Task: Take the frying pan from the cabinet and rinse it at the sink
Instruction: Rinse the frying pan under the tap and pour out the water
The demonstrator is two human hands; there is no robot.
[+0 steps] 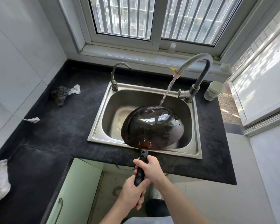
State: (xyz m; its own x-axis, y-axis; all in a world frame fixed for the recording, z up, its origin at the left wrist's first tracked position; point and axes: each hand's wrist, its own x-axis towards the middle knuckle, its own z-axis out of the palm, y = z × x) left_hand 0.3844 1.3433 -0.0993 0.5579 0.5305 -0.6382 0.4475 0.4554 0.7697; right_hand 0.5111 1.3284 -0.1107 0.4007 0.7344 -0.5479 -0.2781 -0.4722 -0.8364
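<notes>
Over the sink (95, 132) at centre frame, the frying pan (152, 126) tilts under the running tap (199, 65), left hand (132, 193) and right hand (150, 168) both wrapped tight round its handle (142, 155), and water striking the rim may splash out.

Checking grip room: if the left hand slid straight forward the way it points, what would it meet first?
Probably the right hand, gripping the handle of the frying pan just ahead of the left hand.
</notes>
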